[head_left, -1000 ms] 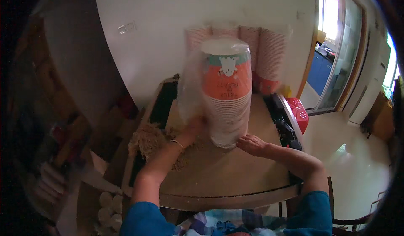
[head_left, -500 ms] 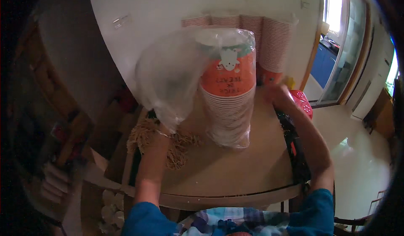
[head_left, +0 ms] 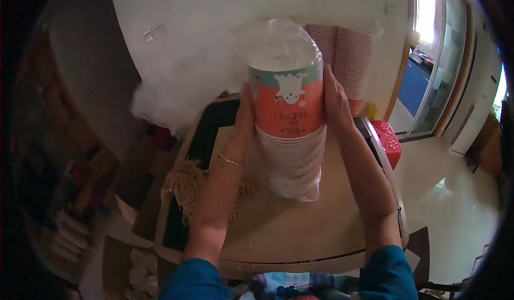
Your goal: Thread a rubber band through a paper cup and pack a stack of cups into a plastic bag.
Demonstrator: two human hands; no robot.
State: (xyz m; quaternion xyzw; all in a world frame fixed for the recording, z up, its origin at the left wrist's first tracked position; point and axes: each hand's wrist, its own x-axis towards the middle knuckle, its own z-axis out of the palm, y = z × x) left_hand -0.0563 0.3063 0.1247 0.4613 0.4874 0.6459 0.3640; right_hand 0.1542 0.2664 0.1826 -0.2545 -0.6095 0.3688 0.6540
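Observation:
A tall stack of orange and teal paper cups (head_left: 289,107) stands on the wooden table (head_left: 284,230), wrapped in a clear plastic bag (head_left: 292,177) around its lower part. My left hand (head_left: 245,115) presses against the stack's left side and my right hand (head_left: 334,102) against its right side, both near the top. Loose plastic billows up and to the left (head_left: 176,96) behind the stack. A thin bangle sits on my left wrist.
More stacks of striped paper cups (head_left: 348,59) stand against the wall behind. A frayed straw-coloured mat (head_left: 182,187) lies at the table's left. A red box (head_left: 388,139) sits right of the table, near a glass door. Cartons lie on the floor at left.
The plastic bag was pulled up off the stack by my left hand; now both hands have come to the top of the stack and clasp it from either side.

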